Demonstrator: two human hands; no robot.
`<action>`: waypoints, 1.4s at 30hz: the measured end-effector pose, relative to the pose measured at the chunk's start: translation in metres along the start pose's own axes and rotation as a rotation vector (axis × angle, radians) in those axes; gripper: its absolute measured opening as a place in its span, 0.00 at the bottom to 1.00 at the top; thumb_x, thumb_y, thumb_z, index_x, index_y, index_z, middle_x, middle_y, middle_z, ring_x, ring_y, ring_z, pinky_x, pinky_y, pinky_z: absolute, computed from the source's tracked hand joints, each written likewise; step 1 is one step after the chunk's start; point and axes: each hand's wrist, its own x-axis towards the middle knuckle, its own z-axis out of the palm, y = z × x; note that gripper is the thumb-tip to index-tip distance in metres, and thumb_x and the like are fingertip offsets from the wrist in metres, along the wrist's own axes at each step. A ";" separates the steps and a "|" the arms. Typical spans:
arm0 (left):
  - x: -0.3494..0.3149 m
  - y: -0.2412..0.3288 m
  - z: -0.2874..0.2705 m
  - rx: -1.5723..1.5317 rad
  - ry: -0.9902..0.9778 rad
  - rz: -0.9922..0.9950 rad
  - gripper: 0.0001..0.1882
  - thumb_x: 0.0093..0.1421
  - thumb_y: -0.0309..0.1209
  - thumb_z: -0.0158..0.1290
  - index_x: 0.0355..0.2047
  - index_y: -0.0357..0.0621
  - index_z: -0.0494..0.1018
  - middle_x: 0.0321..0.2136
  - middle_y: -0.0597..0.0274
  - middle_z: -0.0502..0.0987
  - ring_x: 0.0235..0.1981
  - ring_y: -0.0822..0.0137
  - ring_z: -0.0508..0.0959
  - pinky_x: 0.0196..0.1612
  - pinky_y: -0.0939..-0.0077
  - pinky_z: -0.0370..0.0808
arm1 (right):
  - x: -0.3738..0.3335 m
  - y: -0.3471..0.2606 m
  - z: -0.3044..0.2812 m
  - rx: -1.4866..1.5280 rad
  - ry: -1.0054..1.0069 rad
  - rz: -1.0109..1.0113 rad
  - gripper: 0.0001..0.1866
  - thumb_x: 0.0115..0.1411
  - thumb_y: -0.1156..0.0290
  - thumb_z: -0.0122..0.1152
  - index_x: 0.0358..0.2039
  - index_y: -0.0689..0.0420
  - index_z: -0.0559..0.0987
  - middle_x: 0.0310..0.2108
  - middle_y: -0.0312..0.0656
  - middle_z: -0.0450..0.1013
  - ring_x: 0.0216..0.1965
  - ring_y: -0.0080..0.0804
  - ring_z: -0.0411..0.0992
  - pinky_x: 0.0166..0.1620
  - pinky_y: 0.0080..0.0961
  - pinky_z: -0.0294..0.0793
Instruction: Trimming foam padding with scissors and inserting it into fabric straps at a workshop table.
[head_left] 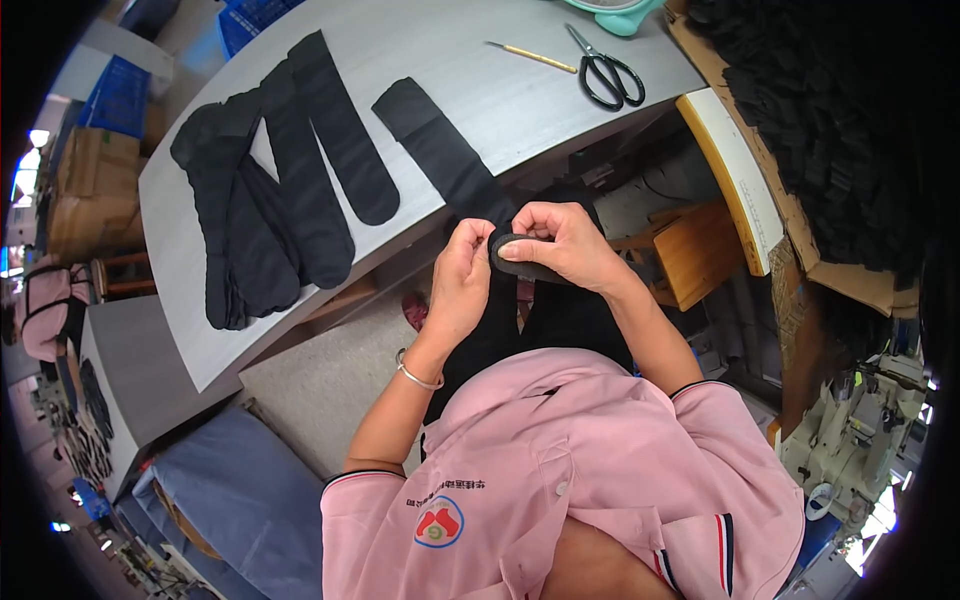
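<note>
A long black sock [440,145] stretches from the grey table [440,50] over its near edge to my hands. My left hand [463,275] is closed, pinching the sock's near end from the left. On the other side my right hand [568,245] also grips this end, with its thumb lying on the dark fabric and its fingers curled. Part of the gripped fabric is hidden behind my fingers. Several more black socks [325,150] lie flat and partly overlapping on the table to the left, their rounded ends toward me.
Black-handled scissors [605,78] and a thin tool with a yellowish handle [538,57] lie at the table's far right. A cardboard box [860,285] full of black pieces stands at right. Blue cloth [235,490] covers something at lower left. A sewing machine [850,440] is at lower right.
</note>
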 end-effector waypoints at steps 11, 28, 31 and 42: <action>-0.002 -0.020 0.014 0.477 0.261 0.340 0.06 0.68 0.27 0.49 0.38 0.36 0.68 0.30 0.55 0.72 0.31 0.68 0.72 0.36 0.72 0.71 | -0.001 0.029 0.020 -0.256 0.214 -0.068 0.09 0.53 0.75 0.67 0.26 0.59 0.73 0.20 0.26 0.67 0.22 0.08 0.61 0.25 0.13 0.59; 0.005 -0.013 -0.014 0.078 -0.259 -0.161 0.04 0.64 0.26 0.55 0.34 0.41 0.72 0.28 0.72 0.72 0.29 0.79 0.70 0.34 0.82 0.68 | -0.008 0.054 0.007 -0.030 0.066 -0.009 0.10 0.53 0.80 0.67 0.26 0.60 0.72 0.25 0.30 0.69 0.25 0.10 0.64 0.26 0.14 0.63; -0.005 -0.012 0.004 0.352 -0.006 0.146 0.05 0.64 0.24 0.53 0.36 0.36 0.69 0.26 0.59 0.71 0.26 0.68 0.70 0.33 0.73 0.70 | -0.011 0.051 0.015 -0.170 0.200 -0.039 0.11 0.50 0.77 0.67 0.25 0.61 0.71 0.23 0.35 0.71 0.23 0.14 0.65 0.25 0.19 0.64; -0.013 -0.013 0.032 0.321 0.192 0.171 0.05 0.63 0.25 0.53 0.35 0.37 0.69 0.30 0.51 0.72 0.33 0.52 0.73 0.38 0.60 0.71 | -0.013 0.048 0.028 -0.331 0.445 -0.160 0.08 0.49 0.82 0.62 0.27 0.63 0.70 0.23 0.42 0.68 0.22 0.28 0.66 0.28 0.25 0.67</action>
